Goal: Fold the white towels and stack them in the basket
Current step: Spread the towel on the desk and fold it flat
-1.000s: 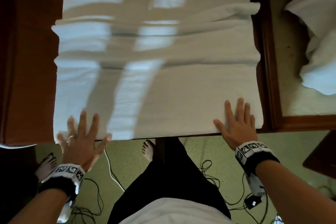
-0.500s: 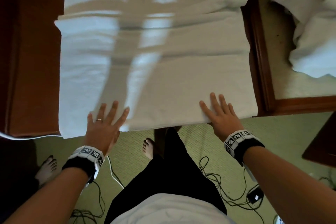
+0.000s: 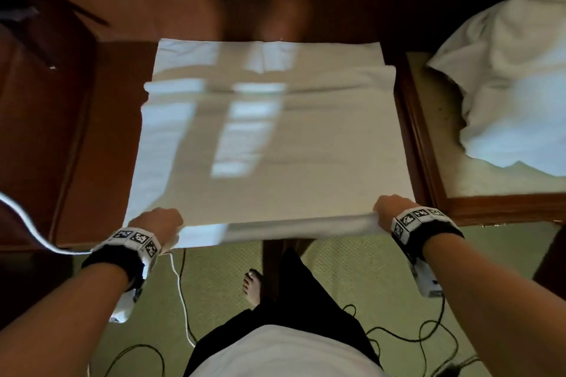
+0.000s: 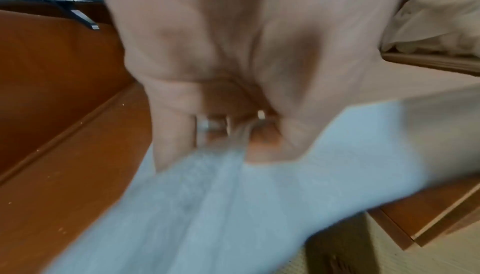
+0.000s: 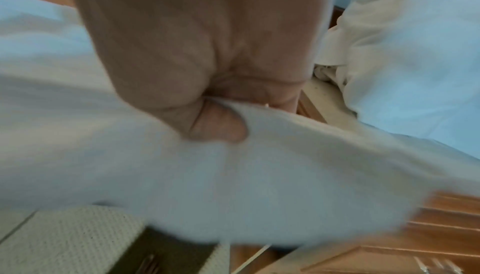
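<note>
A white towel lies spread flat on the dark wooden table, its near edge hanging over the table's front. My left hand grips the near left corner, fingers curled round the cloth. My right hand pinches the near right corner, with the thumb pressed into the towel. Both wrist views are blurred. No basket is in view.
A heap of crumpled white towels lies on a pale-topped wooden stand to the right. Cables trail over the green carpet near my bare foot. A dark object sits at the table's far left.
Both hands, which were flat on the towel's near edge, have slid out to its near corners and curled round them. The head view has pulled back.
</note>
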Demonstrator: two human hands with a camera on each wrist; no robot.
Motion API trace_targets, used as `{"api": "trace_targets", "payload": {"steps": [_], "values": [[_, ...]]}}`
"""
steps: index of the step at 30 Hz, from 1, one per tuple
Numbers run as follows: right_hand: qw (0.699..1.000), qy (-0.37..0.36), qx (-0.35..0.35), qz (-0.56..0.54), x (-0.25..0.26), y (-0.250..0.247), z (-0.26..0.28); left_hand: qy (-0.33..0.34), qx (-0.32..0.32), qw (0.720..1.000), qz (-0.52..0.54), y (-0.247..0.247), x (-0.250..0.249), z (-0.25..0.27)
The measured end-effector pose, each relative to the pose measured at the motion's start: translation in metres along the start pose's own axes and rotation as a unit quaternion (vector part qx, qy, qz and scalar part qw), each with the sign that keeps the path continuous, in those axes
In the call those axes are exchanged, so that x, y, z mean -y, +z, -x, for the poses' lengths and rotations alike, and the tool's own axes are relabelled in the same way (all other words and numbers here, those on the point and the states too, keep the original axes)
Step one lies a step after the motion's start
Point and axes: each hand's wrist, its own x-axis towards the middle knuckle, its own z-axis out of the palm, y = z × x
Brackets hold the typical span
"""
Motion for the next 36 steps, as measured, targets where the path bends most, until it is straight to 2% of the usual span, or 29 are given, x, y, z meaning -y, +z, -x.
{"api": "trace_targets", "payload": {"steps": [2,4,8,13,18,22,28,32,34,36], "values": [[0.999,0.004,0.034,-0.013,-0.003,0.000,0.002,0.020,0.050,0.998,0.028,0.005,0.006,0.001],[0.999,0.017,0.032,-0.039,-0.009,-0.005,0.004,0.017,0.051,0.998,0.042,0.005,0.015,-0.003],[0.998,0.029,-0.021,-0.058,-0.018,-0.030,0.001,0.004,-0.050,0.997,0.064,-0.022,0.021,-0.003],[0.991,0.032,-0.111,-0.062,-0.021,-0.077,-0.011,-0.040,-0.157,0.973,0.164,-0.060,0.037,-0.024],[0.984,0.010,-0.169,-0.061,-0.023,-0.124,-0.044,-0.033,-0.207,0.960,0.186,-0.103,0.043,-0.049],[0.981,0.005,-0.185,-0.058,-0.017,-0.149,-0.080,-0.051,-0.211,0.959,0.185,-0.125,0.042,-0.080],[0.986,0.009,-0.150,-0.069,-0.015,-0.150,-0.132,-0.097,-0.220,0.958,0.155,-0.125,0.026,-0.112],[0.987,0.006,-0.136,-0.085,-0.019,-0.141,-0.152,-0.104,-0.243,0.952,0.153,-0.120,0.022,-0.119],[0.986,0.009,-0.149,-0.074,-0.021,-0.136,-0.158,-0.092,-0.250,0.953,0.147,-0.117,0.021,-0.122],[0.977,0.008,-0.208,-0.048,-0.022,-0.126,-0.160,-0.085,-0.265,0.953,0.123,-0.110,0.019,-0.123]]}}
